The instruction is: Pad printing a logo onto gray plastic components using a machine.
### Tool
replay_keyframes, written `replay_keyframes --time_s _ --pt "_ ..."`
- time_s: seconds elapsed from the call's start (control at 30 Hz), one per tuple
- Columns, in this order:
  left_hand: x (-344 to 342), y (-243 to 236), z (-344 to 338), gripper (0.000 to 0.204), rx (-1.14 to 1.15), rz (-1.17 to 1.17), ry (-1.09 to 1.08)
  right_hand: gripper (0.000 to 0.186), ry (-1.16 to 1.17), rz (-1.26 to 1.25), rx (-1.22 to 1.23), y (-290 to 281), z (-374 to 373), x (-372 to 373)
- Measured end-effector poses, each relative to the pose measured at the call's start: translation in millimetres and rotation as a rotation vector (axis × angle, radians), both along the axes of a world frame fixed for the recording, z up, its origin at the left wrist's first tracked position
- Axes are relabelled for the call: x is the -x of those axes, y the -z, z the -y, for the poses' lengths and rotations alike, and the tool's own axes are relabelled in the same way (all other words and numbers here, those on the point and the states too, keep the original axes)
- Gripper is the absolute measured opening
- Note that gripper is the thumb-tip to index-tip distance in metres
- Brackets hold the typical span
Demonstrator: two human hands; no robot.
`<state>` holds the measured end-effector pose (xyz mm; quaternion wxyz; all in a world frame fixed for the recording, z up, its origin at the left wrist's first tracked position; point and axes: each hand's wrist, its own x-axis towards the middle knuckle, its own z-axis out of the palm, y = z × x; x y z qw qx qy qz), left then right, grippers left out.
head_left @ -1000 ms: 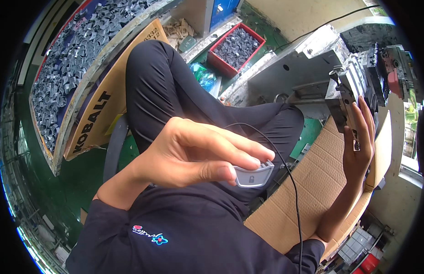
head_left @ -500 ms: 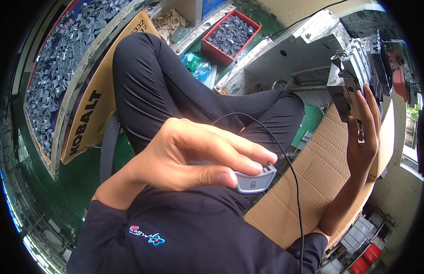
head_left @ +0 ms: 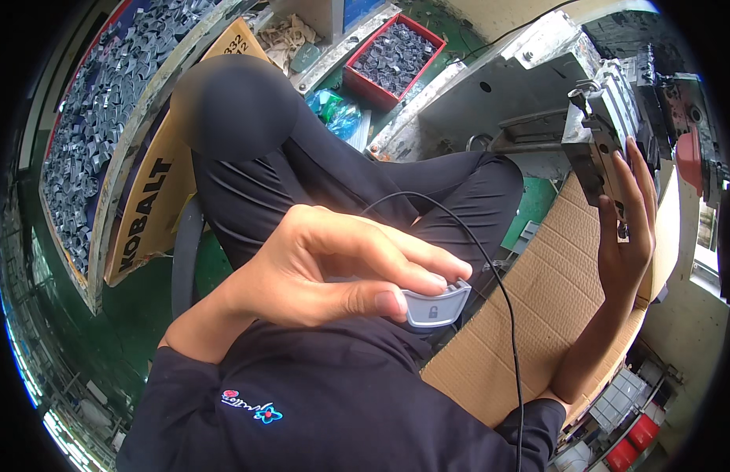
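In front of my chest, my left hand (head_left: 333,267) pinches a small grey plastic cap (head_left: 437,307) between thumb and fingers. The cap is curved, with a lighter rim and a dark padlock mark on the face turned up. Part of it is hidden by my fingertips. To the right, my right hand (head_left: 628,224) is raised with its fingers stretched along the side of a metal machine fixture (head_left: 597,149). The fingers lie against the fixture and are not wrapped round it.
A black cable (head_left: 502,299) loops past the cap. Under my right arm stands an opened cardboard box (head_left: 522,315). On the left, a large tray (head_left: 105,212) is heaped with grey plastic parts. A red bin (head_left: 373,98) of dark parts sits on the green floor beyond my legs.
The cap and my left hand have shifted very slightly, and the cap is tipped a little. My right hand stays against the fixture.
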<state>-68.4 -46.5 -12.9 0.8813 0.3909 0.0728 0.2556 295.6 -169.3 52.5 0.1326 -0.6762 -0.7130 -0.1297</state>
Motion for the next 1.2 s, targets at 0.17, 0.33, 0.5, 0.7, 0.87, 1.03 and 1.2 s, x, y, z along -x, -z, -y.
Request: replay_keyframes --time_s 0.17,0.33,0.5,0.7,0.87,1.03,1.2 --pt "2.7 -2.9 -1.2 0.032 0.08 -0.05 0.048 0.048 0.002 -0.005 0.001 -0.8 0.4 0.3" --pt "2.8 -2.2 -0.1 0.03 0.11 -0.037 0.059 0.048 0.001 -0.015 0.003 -0.2 0.4 -0.1" --pt "3.6 -2.6 0.1 0.028 0.141 -0.03 0.076 0.049 -0.002 -0.03 0.006 0.6 0.1 0.5" --pt "1.7 -2.1 -1.6 0.027 0.103 -0.022 0.084 0.05 -0.005 -0.032 0.002 -2.0 0.7 0.8" --pt "-14.6 4.3 -5.0 0.035 -0.179 0.086 0.031 0.044 -0.02 -0.127 -0.074 -10.8 -3.6 23.2" --pt "-60.1 -22.5 -14.1 0.07 -0.486 -0.031 -0.047 0.043 -0.183 -0.32 -0.116 -22.6 2.1 46.9" --pt "-146.3 -50.0 -23.3 0.062 -0.678 0.115 -0.082 0.044 -0.087 -0.421 -0.283 -25.7 10.2 49.4"
